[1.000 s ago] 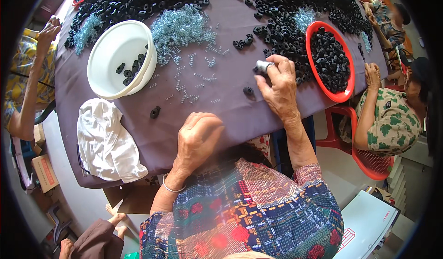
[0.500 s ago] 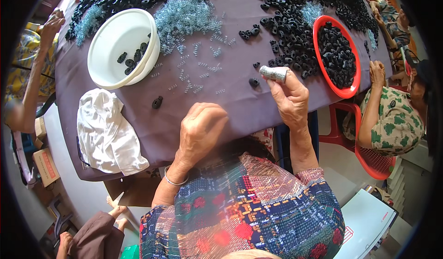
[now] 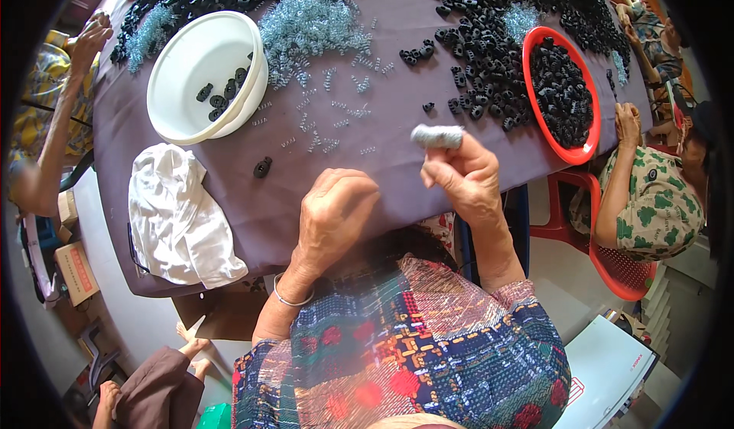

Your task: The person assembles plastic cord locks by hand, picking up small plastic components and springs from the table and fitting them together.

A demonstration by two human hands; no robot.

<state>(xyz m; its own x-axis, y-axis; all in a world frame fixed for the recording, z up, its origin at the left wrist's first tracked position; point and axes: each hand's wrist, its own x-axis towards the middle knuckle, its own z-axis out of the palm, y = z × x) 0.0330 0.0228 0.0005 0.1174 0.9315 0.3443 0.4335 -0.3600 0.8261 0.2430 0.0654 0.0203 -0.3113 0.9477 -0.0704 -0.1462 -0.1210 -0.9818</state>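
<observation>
My left hand [image 3: 334, 213] is held over the table's near edge with its fingers curled together. Whatever it may hold is hidden behind the fingers. To its right, my right hand [image 3: 468, 177] has its thumb bent in toward the fingers, and no object shows between them. A grey-silver wrap [image 3: 437, 136] covers one of its fingertips. A single black cord lock piece [image 3: 262, 167] lies on the cloth left of my left hand. Small loose metal springs [image 3: 313, 123] are scattered beyond both hands, in front of a larger spring pile [image 3: 313, 31].
A white bowl [image 3: 164, 96] holds several black pieces. Beside it lies a white cloth [image 3: 176, 215]. A red basket [image 3: 589, 123] full of black pieces stands at right, by a heap of black pieces [image 3: 478, 62]. Other people sit at both sides; a red chair [image 3: 596, 253] is at right.
My right hand has shifted left and turned, its wrapped finger now lying over where a loose black piece was; that piece is out of sight. My left hand has hardly moved.
</observation>
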